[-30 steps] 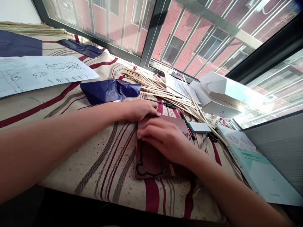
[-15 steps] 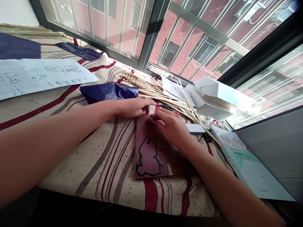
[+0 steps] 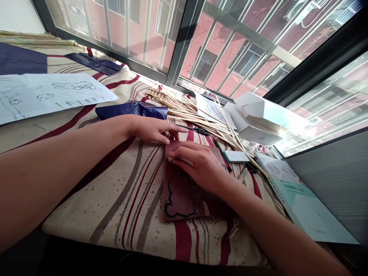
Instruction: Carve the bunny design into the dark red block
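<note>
A dark reddish-brown board lies flat on the striped cloth, with a thick black outline of a rabbit-like figure, partly hidden by my right hand. My right hand rests over the upper part of the board, thumb and fingers pinched together near its left edge. Whatever is in that pinch is too small or hidden to name. At the board's far left corner is my left hand, its fingers stretched out and apart, the thumb tip at the board's edge.
Beyond the hands lie crumpled dark blue paper and a heap of thin wooden sticks. A white box, a red-and-black pen and a teal-and-white book are to the right. A paper with pencil drawings lies left. Crumbs dot the striped cloth.
My right hand has moved left and nearer to me over the board, covering more of the drawn figure. My left hand has shifted slightly left, with its fingers spread out from a curl.
</note>
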Tool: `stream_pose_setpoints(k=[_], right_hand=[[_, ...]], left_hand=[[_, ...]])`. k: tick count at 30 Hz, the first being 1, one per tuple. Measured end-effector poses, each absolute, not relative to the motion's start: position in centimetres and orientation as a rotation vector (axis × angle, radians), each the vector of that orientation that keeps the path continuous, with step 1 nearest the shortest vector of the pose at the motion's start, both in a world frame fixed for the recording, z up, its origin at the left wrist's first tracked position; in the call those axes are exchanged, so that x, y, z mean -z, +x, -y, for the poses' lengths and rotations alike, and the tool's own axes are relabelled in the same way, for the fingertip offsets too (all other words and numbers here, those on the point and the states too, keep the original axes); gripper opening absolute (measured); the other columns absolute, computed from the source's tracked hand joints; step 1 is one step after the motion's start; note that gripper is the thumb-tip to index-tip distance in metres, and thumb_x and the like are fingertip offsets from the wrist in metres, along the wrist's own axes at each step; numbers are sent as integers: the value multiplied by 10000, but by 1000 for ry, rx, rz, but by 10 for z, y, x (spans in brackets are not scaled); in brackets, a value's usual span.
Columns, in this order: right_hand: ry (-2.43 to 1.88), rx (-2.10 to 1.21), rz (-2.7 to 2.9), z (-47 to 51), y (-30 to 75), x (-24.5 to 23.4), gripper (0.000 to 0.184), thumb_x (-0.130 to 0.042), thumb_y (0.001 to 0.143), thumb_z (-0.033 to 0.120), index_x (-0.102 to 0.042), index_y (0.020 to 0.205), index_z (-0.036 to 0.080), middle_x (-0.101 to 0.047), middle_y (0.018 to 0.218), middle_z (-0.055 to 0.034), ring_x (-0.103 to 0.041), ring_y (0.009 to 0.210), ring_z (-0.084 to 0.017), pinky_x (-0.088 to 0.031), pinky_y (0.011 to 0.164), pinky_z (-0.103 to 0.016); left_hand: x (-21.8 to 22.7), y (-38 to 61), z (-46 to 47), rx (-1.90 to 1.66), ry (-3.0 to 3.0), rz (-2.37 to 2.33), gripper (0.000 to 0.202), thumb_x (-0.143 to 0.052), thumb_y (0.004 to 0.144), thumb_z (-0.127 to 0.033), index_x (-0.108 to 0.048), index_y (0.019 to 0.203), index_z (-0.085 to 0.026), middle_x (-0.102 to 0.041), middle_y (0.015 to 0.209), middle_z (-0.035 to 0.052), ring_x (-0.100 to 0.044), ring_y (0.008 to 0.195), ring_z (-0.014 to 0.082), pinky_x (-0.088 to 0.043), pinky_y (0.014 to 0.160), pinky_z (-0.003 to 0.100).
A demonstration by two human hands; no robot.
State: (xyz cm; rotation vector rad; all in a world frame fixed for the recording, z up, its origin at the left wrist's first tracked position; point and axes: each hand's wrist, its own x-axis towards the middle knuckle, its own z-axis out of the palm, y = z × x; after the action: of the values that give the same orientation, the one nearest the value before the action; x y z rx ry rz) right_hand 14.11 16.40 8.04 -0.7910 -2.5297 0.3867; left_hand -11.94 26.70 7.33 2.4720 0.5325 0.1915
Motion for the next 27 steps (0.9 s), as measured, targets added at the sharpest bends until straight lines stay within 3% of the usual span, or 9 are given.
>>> stream_pose_setpoints(k=[5, 9, 12, 17, 21, 24, 27], right_hand=[[-1035, -229, 2427, -168, 141, -83, 110, -752, 1089, 91, -788, 1047, 186, -868, 1089, -111, -798, 1005, -256, -578, 919, -348], [-762, -393, 2650, -143, 163, -94, 163, -664, 1202, 196, -803, 1119, 196, -882, 1133, -112, -816, 1044, -235, -615, 934, -337], [-841, -286, 2610, -119, 190, -98, 157, -680, 1206, 223, -807, 1119, 191, -884, 1103, -121, -835, 1024, -250, -637, 912, -346], [-922, -205, 2528, -73, 215, -96, 148, -697, 1203, 205, -808, 1108, 188, -879, 1083, -108, -835, 976, -227, -658, 873, -326], [-857, -254, 2532, -41, 218, -98, 149, -681, 1208, 171, -806, 1126, 181, -872, 1065, -90, -813, 943, -199, -660, 839, -296], [-845, -230, 2513, -42, 215, -96, 134, -686, 1200, 158, -805, 1139, 168, -868, 1055, -92, -805, 929, -202, -649, 824, -294], [-917, -97, 2454, -64, 204, -91, 128, -713, 1181, 159, -797, 1084, 158, -857, 1021, -104, -804, 916, -236, -636, 836, -332]], left_hand=[[-75, -120, -268, -189, 2539, -547, 752, -574, 1059, -292, -582, 1807, -222, -811, 1591, 130, -774, 1382, 257, -578, 1187, 327], [-76, -122, -270, -159, 2529, -564, 729, -569, 1088, -347, -594, 1804, -215, -768, 1673, 164, -751, 1457, 275, -571, 1207, 343], [-78, -124, -273, -149, 2551, -564, 666, -570, 1094, -361, -686, 1734, -216, -767, 1672, 162, -728, 1490, 287, -541, 1250, 361], [-80, -117, -269, -139, 2610, -619, 542, -551, 1080, -344, -853, 1505, -195, -830, 1468, 150, -776, 1327, 285, -552, 1192, 346], [-78, -92, -245, -236, 2823, -756, 431, -519, 1129, -376, -901, 1188, -186, -856, 1202, 155, -775, 1132, 305, -586, 1078, 384], [-76, -71, -221, -269, 3107, -899, 311, -556, 1082, -247, -857, 1039, -183, -840, 1044, 164, -742, 1036, 315, -593, 964, 395], [-77, -60, -206, -220, 3219, -978, 234, -607, 1021, -153, -840, 1013, -172, -833, 1030, 181, -744, 1011, 334, -578, 856, 406]])
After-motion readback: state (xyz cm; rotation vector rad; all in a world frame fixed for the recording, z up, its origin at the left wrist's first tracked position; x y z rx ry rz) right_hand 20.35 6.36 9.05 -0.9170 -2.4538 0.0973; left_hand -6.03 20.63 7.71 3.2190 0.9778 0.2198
